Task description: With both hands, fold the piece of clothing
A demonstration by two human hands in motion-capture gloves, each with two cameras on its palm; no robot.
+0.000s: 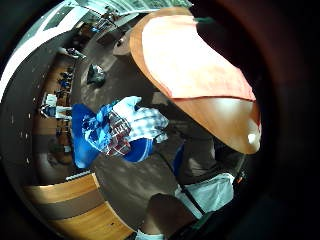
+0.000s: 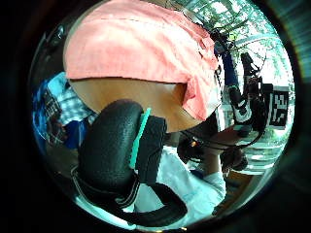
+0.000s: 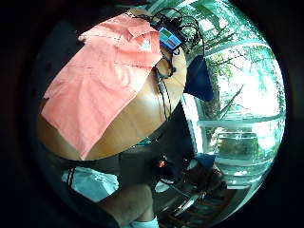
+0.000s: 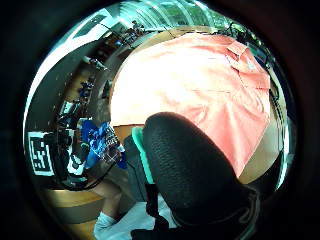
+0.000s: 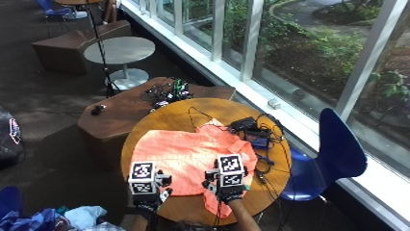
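A salmon-pink shirt (image 5: 192, 159) of thin, matte woven cloth lies spread flat on a round wooden table (image 5: 160, 118) with a smooth, glossy top; the shirt covers most of the half of the table nearest the person, its near hem running close to the rounded edge; its collar (image 5: 214, 127) points away from the person toward the window side, so its long axis runs from the person outward across the table; one short sleeve drapes toward the table's right edge beside a tangle of black cables (image 5: 262, 144) and a small device (image 5: 247, 126) with a lit screen; the left hand (image 5: 147, 190) hangs over the near hem at the shirt's left part, and the right hand (image 5: 224, 185) is over the shirt's right part near the sleeve; I cannot tell whether either hand's fingers are spread or pinching the cloth; a blue moulded chair (image 5: 330, 154) stands to the right of the table.
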